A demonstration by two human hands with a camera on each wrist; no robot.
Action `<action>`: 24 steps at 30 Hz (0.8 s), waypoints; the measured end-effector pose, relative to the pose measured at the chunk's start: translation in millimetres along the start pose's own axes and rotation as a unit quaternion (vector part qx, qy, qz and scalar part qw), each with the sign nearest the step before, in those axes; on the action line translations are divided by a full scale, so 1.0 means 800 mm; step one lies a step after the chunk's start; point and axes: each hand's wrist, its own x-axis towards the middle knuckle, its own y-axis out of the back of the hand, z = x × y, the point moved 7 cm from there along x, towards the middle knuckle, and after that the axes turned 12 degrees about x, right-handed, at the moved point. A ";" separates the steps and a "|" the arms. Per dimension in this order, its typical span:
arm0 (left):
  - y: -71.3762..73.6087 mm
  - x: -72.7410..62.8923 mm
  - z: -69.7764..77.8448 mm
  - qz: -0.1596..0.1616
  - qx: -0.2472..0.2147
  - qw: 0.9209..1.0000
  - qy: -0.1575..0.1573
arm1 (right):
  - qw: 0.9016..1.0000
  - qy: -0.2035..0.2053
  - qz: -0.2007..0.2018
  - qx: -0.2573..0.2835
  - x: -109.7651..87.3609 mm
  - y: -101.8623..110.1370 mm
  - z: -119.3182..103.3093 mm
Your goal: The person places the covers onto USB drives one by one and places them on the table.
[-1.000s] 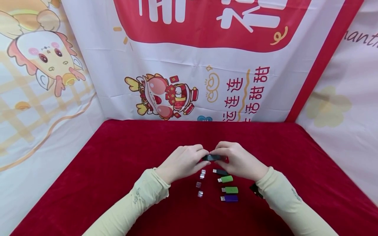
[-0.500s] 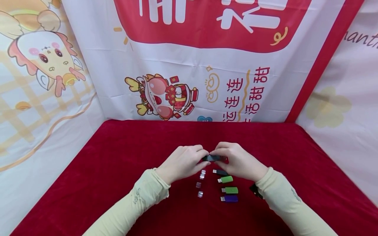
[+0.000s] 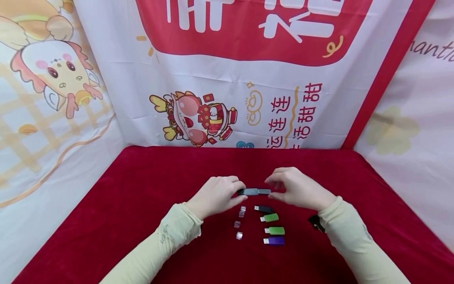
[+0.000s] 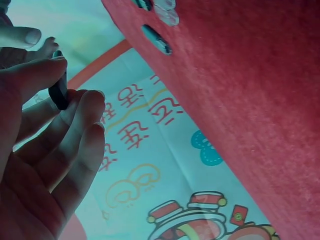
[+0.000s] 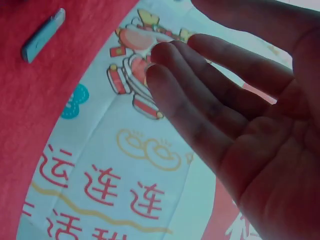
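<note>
My left hand [image 3: 219, 196] pinches a dark grey USB stick [image 3: 251, 191] by its left end, between thumb and fingers, over the red cloth. The stick's narrower grey end points right. In the left wrist view it is a dark strip [image 4: 59, 95] seen nearly edge-on. Just off its right end is my right hand [image 3: 301, 190], thumb and fingers apart. The right wrist view shows that palm [image 5: 270, 145] with nothing in it and the fingers loosely bent. Below the hands lie a black USB stick [image 3: 264, 209], two green ones [image 3: 274, 231] and a purple one [image 3: 276, 241].
Several small clear caps [image 3: 239, 236] lie in a column left of the USB sticks. A small black object [image 3: 317, 223] shows beside the right sleeve. The red cloth [image 3: 159, 169] runs back to a printed fabric wall [image 3: 142, 126], with more fabric on both sides.
My right hand has let go of the grey USB stick and drawn back to the right, its fingers parted. The left hand keeps its pinch, and more of the stick now shows.
</note>
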 end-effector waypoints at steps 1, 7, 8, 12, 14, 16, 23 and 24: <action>-0.003 0.001 -0.001 -0.004 -0.001 1.000 0.002 | 1.000 -0.006 0.002 0.001 -0.001 0.002 0.003; -0.011 0.007 0.000 -0.006 -0.014 1.000 -0.001 | 1.000 -0.003 -0.004 0.009 0.005 -0.012 0.010; -0.012 0.008 0.001 -0.005 -0.014 1.000 -0.002 | 1.000 0.001 -0.004 0.006 0.006 -0.015 0.010; -0.014 0.012 0.006 0.000 -0.010 1.000 -0.012 | 1.000 0.011 0.004 -0.009 0.010 -0.025 0.010; -0.014 0.014 0.008 0.003 -0.009 1.000 -0.017 | 1.000 0.013 0.007 -0.012 0.010 -0.028 0.011; -0.013 0.015 0.010 0.006 -0.010 1.000 -0.021 | 1.000 0.015 0.006 -0.009 0.010 -0.031 0.012; -0.011 0.019 0.015 0.022 0.013 0.999 -0.030 | 1.000 0.027 0.012 -0.003 0.011 -0.033 0.010; -0.011 0.019 0.015 0.024 0.015 0.999 -0.029 | 1.000 0.026 0.016 -0.004 0.011 -0.033 0.010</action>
